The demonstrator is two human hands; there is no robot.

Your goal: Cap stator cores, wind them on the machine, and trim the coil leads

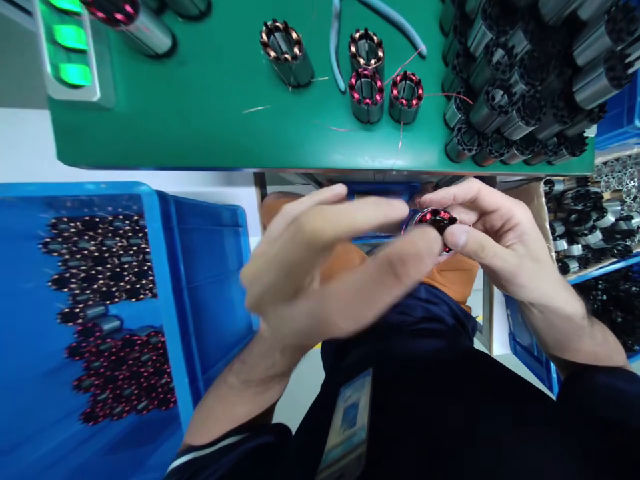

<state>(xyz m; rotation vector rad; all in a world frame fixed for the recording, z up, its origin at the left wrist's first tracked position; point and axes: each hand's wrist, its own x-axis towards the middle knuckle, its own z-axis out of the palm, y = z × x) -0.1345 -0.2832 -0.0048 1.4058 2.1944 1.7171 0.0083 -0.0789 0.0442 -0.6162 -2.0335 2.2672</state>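
Note:
A motor stator with red windings (440, 217) is held just below the bench edge, its slotted end tilted up. My right hand (510, 240) grips it from the right, thumb on the near rim and fingers behind. On the other side, my left hand (320, 260) is smeared by motion, with thumb and a finger stretched toward the stator; whether they touch it or pinch a wire I cannot tell. On the green bench stand two red-wound stators (367, 97) and two copper-wound stators (287, 57), with loose wire ends around them.
Grey-blue-handled pliers (336, 47) lie on the green bench (190, 127). Many unwound stator cores (500, 100) are stacked at its right. A blue bin (195, 267) with wound stators is at left. Green-lit switches (73, 40) sit top left. A box of parts (580, 227) stands right.

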